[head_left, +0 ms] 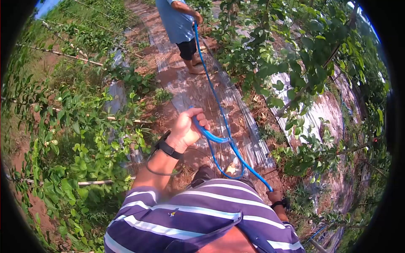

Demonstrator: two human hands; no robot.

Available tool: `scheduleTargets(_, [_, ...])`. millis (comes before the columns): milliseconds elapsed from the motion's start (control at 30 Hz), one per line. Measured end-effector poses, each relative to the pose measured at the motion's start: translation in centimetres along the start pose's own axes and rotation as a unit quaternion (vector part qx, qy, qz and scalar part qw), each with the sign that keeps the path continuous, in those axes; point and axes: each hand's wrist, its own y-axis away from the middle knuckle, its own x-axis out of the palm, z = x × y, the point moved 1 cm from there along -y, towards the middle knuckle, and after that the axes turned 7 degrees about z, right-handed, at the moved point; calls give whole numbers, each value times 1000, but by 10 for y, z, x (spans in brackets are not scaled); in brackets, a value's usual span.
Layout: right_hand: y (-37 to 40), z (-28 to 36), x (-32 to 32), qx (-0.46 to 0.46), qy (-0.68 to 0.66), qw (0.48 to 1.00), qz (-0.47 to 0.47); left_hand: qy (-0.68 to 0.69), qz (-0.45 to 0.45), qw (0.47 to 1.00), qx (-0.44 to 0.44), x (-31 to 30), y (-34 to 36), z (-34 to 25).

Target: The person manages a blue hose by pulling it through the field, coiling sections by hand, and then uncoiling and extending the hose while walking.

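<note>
A blue hose (215, 95) runs from a person ahead back toward me and hangs in a loop in front of my body. My left hand (188, 128), with a black band on its wrist, is closed around a bent part of the hose and raised at chest height. Low at my right side, my right hand (275, 197) is closed on another stretch of the same hose; its fingers are partly out of sight. Between both hands the hose strands cross near the middle.
Up the path stands a person in a blue shirt (175, 21), a hand on the hose. Silvery plastic sheeting (181, 82) covers the ground. Leafy plants with bamboo poles (95, 182) line the left; leafy branches (312, 55) hang over the right.
</note>
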Motion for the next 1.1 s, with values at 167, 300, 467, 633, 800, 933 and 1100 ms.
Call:
scheduleTargets(167, [-2,17,-15,45,-1,999,-27,77,-14,997,7,-14,-19,-11])
scheduleTargets(300, [1,24,9,98,-60,993,5,53,-78,995,19,-23,-20,-16])
scheduleTargets(467, [-6,22,50,84,12,996,27,65,-80,994,-17,-69,-25,-20])
scheduleTargets(633, [37,63,43,96,-59,993,29,87,-82,992,-42,-105,-35,-34])
scheduleTargets(800, [43,82,56,101,-79,992,-13,158,-90,981,-62,-129,-48,-60])
scheduleTargets(933, [68,136,42,126,-68,989,-35,135,-82,986,-62,-143,-54,-76])
scheduleTargets(1100, [71,160,55,114,-28,992,-55,96,-75,989,-79,-149,-65,-83])
